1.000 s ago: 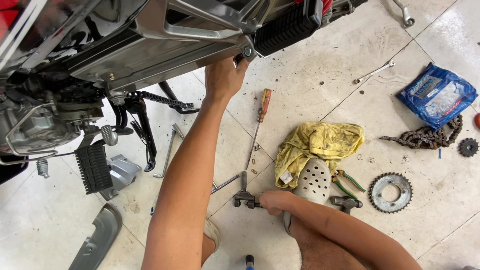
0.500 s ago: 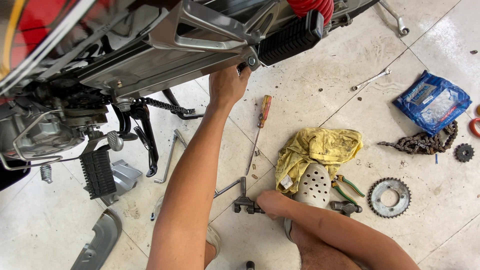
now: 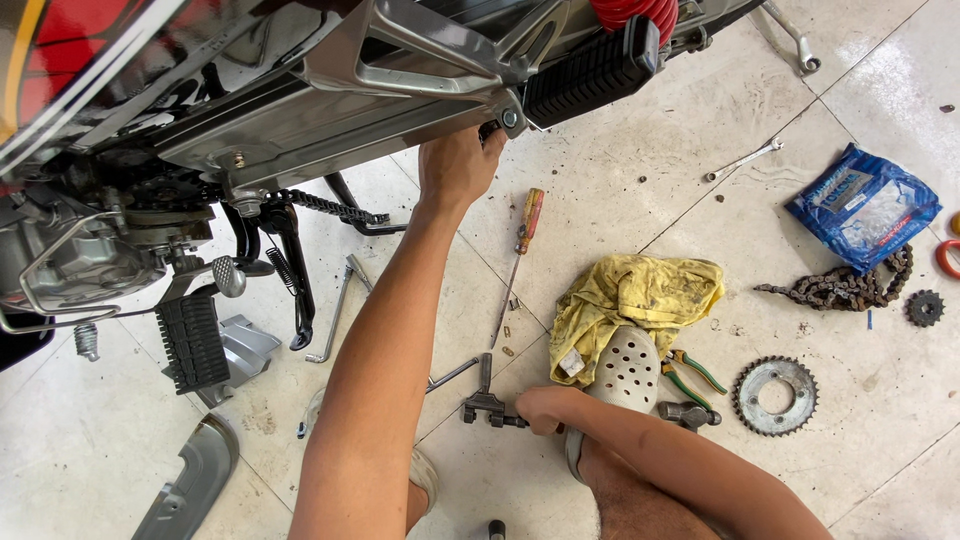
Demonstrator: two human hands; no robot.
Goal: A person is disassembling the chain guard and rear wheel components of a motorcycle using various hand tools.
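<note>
- Head view: left hand [image 3: 458, 165] was up at the bike's frame [image 3: 330, 115], fingers curled shut on the bolt [image 3: 490, 128] by the footpeg [image 3: 590, 72].
- Right hand [image 3: 545, 408] was low on the floor [image 3: 640, 190], closed round the handle of a chain tool [image 3: 487, 404].
- Nearby: screwdriver [image 3: 522, 250], yellow rag [image 3: 630, 300], sprocket [image 3: 775, 395], chain [image 3: 840, 285], blue bag [image 3: 865, 205].
</note>
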